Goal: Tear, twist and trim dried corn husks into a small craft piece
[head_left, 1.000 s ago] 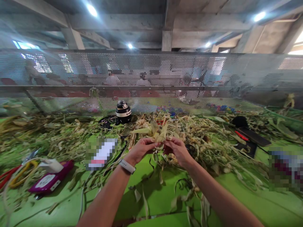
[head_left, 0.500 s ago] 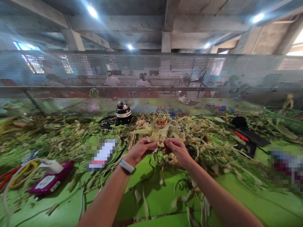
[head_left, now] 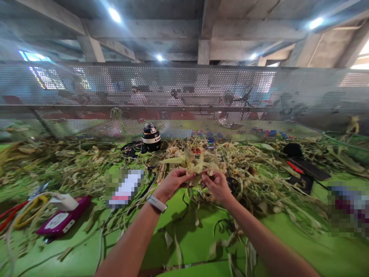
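Both my hands are raised over a green table (head_left: 190, 238), pinching a bunch of dry pale corn husks (head_left: 196, 164) between them. My left hand (head_left: 173, 184), with a white watch on its wrist, grips the bunch from the left, fingers curled. From the right, my right hand (head_left: 216, 185) closes its fingertips on the same bunch. Loose strips hang down from the bunch, and a big heap of husk strips (head_left: 253, 173) lies just behind it.
A perforated metal screen (head_left: 184, 100) walls off the table's far side. A black and white round device (head_left: 150, 137) stands near it. At the left lie a magenta case (head_left: 62, 217), a roll of tape and red and yellow scissors (head_left: 17, 211). Black flat items (head_left: 305, 169) lie at the right.
My hands stay on the husk bunch; the fingers have shifted a little and the bunch has turned slightly. Nothing else has moved.
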